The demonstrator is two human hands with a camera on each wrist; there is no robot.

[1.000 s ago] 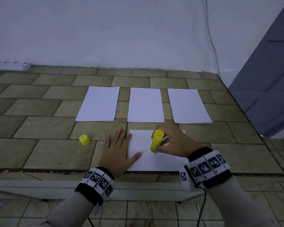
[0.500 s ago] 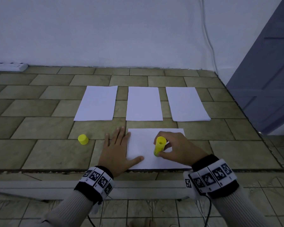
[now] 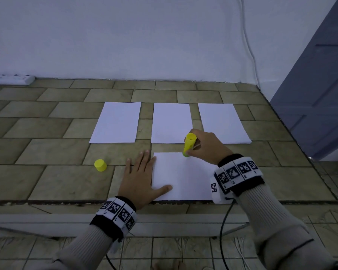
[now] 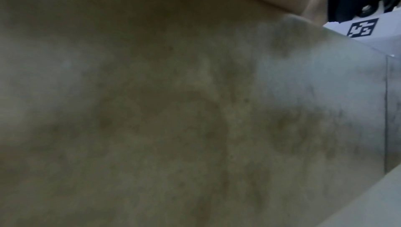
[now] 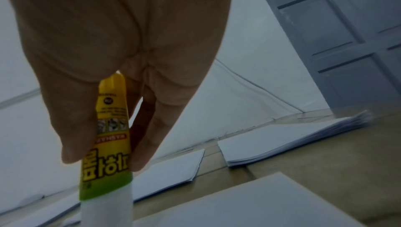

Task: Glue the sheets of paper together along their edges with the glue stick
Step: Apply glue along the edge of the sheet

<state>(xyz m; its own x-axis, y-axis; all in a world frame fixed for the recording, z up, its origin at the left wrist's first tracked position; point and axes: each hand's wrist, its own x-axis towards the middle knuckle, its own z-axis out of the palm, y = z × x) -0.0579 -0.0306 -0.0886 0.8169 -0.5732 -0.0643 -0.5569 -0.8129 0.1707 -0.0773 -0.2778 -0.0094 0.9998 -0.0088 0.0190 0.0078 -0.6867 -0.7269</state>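
A white sheet lies near the front edge of the tiled surface. My left hand lies flat with fingers spread, its thumb pressing the sheet's left side. My right hand grips the yellow glue stick, tip down on the sheet's far edge. In the right wrist view the fingers pinch the glue stick and white glue shows below its green collar. Three more white sheets lie in a row behind: left sheet, middle sheet, right sheet. The left wrist view shows only blurred tile.
The yellow cap stands on the tiles left of my left hand. A white power strip lies at the wall, far left. A grey door stands at the right. The surface's front edge runs just below the near sheet.
My right hand has carried the glue stick from the middle of the near sheet up to its far edge. The left hand has stayed flat on the sheet's left side.
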